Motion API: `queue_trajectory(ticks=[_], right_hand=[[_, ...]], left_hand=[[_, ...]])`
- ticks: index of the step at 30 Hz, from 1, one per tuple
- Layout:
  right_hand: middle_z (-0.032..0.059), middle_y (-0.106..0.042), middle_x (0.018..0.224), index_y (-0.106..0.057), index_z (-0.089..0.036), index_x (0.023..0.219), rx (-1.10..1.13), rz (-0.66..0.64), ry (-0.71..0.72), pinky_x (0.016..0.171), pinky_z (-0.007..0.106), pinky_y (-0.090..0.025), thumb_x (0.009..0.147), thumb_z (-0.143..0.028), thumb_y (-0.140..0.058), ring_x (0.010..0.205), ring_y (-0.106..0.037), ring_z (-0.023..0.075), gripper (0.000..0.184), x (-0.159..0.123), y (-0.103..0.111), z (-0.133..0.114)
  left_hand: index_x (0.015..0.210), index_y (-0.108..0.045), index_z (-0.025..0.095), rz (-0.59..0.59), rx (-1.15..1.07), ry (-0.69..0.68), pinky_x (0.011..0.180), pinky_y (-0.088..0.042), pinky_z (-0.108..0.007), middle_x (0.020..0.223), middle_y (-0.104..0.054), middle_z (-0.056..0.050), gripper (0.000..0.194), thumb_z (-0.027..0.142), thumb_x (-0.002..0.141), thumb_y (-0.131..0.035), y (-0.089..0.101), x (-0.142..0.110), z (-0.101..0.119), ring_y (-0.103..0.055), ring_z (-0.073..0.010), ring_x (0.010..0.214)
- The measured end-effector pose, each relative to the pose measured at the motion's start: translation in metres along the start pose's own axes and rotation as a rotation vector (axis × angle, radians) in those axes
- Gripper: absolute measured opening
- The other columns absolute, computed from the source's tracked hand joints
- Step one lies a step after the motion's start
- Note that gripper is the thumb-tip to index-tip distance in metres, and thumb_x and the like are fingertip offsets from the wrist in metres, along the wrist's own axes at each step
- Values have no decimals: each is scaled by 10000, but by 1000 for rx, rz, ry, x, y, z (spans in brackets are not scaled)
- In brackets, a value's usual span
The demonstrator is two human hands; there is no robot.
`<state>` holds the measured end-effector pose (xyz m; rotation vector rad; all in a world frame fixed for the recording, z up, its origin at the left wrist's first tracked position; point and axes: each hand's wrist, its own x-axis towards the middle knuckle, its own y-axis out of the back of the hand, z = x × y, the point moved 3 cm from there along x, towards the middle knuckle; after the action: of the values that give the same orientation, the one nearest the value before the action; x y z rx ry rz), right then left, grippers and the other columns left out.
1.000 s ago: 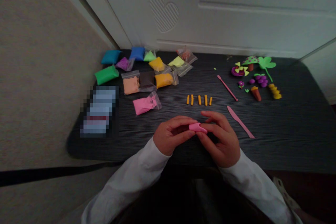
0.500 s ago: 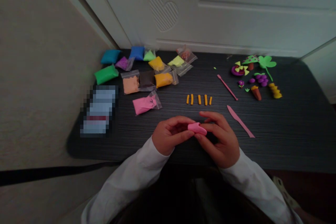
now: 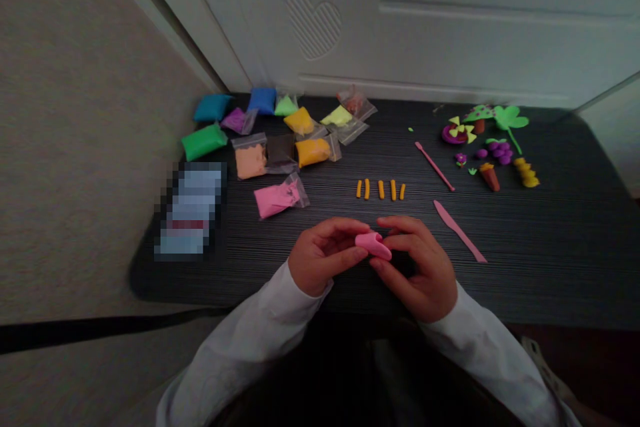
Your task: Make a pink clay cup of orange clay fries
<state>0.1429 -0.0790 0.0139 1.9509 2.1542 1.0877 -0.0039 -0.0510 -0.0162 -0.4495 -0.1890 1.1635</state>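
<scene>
Thumb and fingers of our left hand [image 3: 313, 259] pinch the pink clay piece [image 3: 369, 243]; at its four o'clock, our right hand [image 3: 424, 270] curls parted fingers (whether they touch it, we cannot tell). Our left sleeve [image 3: 245, 340] slants toward eight o'clock, the right sleeve [image 3: 490, 347] toward four.

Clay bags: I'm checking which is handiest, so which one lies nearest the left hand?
The pink bag, beyond the left hand and to its left; the peach bag and all the rest lie farther back.
</scene>
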Motion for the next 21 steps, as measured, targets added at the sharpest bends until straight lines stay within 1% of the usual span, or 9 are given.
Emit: queue_trajectory(ticks=[2, 5, 8, 10, 12, 15, 17, 19, 21], right_hand=[[78, -553, 1047, -532, -210, 914, 50, 27, -14, 821, 407, -446, 681, -171, -639, 976, -523, 207, 259, -2, 1, 1], [75, -549, 1051, -485, -225, 1026, 138, 76, -36, 845, 424, -442, 659, -205, -665, 995, -519, 216, 410, -6, 1, 3], [82, -546, 1066, -435, -226, 1130, 132, 73, -42, 848, 420, -449, 646, -226, -680, 1002, -517, 218, 542, -6, 0, 4], [83, -556, 1055, -446, -224, 1128, 90, 33, -31, 845, 414, -454, 656, -219, -671, 998, -522, 215, 522, -4, -1, 3], [80, -571, 1026, -479, -217, 1088, 67, 4, -9, 835, 402, -460, 675, -190, -648, 981, -533, 206, 447, -1, -1, 1], [73, -594, 982, -516, -212, 1031, 70, 9, 8, 800, 380, -477, 697, -151, -610, 942, -554, 192, 352, 1, 0, -1], [68, -604, 966, -530, -218, 1008, 69, 16, 5, 784, 380, -483, 704, -152, -598, 928, -563, 193, 319, 1, 0, -1], [67, -605, 970, -533, -223, 1009, 66, 21, -2, 781, 387, -484, 707, -152, -588, 928, -564, 198, 315, 0, 1, -1], [72, -594, 993, -528, -225, 1024, 63, 27, -2, 788, 393, -482, 705, -136, -579, 941, -558, 201, 335, -1, 1, 0]], left_hand=[[889, -641, 200, 12, -22, -25, 759, -502, -250, 883, -682, -22, 273, 86, 641, -660, 2, 0, 0, -632, -125, 803], [880, -654, 217, -13, -30, -83, 774, -494, -228, 920, -676, -15, 280, 66, 644, -651, 2, 0, 2, -619, -114, 842], [865, -661, 230, -47, -22, -126, 779, -491, -218, 921, -667, -5, 283, 53, 645, -645, 1, 0, 5, -605, -111, 871], [867, -662, 234, -62, -2, -139, 781, -489, -215, 912, -659, -4, 294, 43, 644, -641, 0, 0, 5, -599, -108, 872], [871, -661, 234, -84, 14, -147, 782, -486, -212, 894, -654, -5, 306, 33, 641, -640, 0, 0, 5, -597, -105, 862], [870, -660, 231, -108, 17, -147, 776, -487, -220, 872, -654, -8, 310, 29, 635, -642, -1, 0, 4, -599, -108, 845], [858, -663, 226, -104, 15, -137, 777, -488, -235, 865, -654, -15, 293, 42, 630, -650, -1, 0, 4, -598, -118, 847], [863, -662, 214, -98, -3, -109, 780, -489, -257, 885, -651, -30, 274, 89, 619, -674, -2, 0, 3, -597, -136, 855], [907, -648, 203, -86, -54, -45, 760, -494, -270, 920, -649, -49, 281, 176, 630, -685, -2, 1, 1, -602, -149, 843]])
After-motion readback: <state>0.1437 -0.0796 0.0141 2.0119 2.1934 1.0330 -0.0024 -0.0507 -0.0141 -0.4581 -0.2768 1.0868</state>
